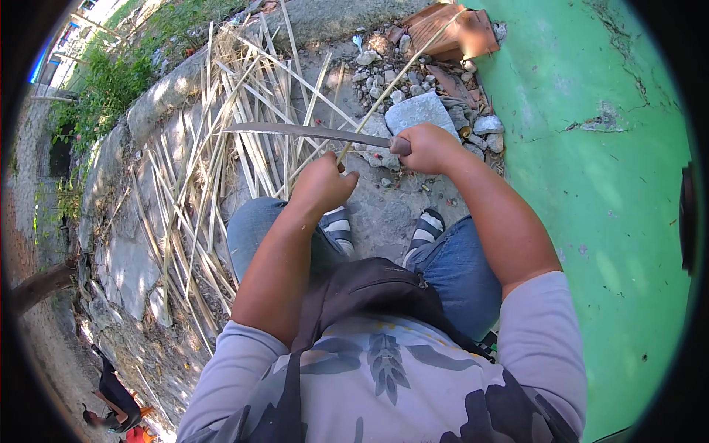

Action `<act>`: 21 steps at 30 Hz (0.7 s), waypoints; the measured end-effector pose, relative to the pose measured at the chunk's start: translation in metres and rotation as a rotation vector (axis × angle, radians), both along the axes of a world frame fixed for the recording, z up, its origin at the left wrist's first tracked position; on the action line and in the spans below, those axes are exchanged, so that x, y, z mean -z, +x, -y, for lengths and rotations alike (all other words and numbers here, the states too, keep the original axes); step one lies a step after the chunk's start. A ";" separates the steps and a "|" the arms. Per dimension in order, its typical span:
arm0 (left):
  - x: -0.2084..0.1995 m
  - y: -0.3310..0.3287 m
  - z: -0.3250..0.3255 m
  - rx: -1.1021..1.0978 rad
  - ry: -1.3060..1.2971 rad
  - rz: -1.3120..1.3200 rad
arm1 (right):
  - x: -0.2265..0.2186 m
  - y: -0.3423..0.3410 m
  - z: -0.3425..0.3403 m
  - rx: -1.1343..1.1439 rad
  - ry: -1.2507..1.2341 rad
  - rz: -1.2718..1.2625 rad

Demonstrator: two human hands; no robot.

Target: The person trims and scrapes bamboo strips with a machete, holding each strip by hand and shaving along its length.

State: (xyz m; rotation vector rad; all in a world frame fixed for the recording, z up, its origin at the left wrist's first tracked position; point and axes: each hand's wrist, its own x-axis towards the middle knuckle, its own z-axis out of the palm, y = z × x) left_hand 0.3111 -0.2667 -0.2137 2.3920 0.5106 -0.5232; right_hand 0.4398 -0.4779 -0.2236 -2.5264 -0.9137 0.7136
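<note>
My right hand [430, 149] is closed around the dark handle of a machete [310, 132]. The long grey blade points left, roughly level, and passes just beyond my left hand [323, 181]. That hand is closed on a thin, pale bamboo strip [402, 72], which slants away to the far right. The blade crosses the strip close above my left fingers; whether the two touch, I cannot tell. Left of my knees, many loose bamboo strips [247, 140] lie in a crisscrossed heap on the ground.
Rubble with a pale concrete block [421, 112] lies beyond my right hand, near a crumpled brown sheet [443, 33]. A cracked green surface [583, 199] spans the right side. Plants [118, 81] grow at the far left. A person in dark clothes [117, 395] appears at the lower left.
</note>
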 end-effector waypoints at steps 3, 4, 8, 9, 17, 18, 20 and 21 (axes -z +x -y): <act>0.003 0.000 -0.007 0.009 0.005 0.021 | -0.009 -0.010 -0.004 -0.019 0.049 0.097; 0.002 -0.001 -0.005 0.011 0.002 0.021 | -0.009 -0.012 -0.002 -0.018 0.046 0.097; -0.002 -0.003 0.006 0.023 0.012 0.021 | 0.001 -0.008 0.005 -0.005 0.050 0.084; -0.002 -0.003 0.007 0.018 0.025 0.029 | 0.004 -0.005 0.008 0.025 0.037 0.028; -0.006 -0.005 0.010 0.030 0.013 0.042 | -0.003 -0.006 0.006 0.028 0.037 0.045; -0.008 -0.004 0.012 0.048 0.019 0.045 | 0.004 0.000 0.011 0.074 0.047 0.000; -0.002 -0.003 0.008 0.028 0.006 0.044 | 0.010 -0.001 0.009 0.052 0.107 0.024; 0.000 -0.002 0.006 0.012 -0.012 0.039 | 0.013 -0.001 0.010 0.034 0.163 0.043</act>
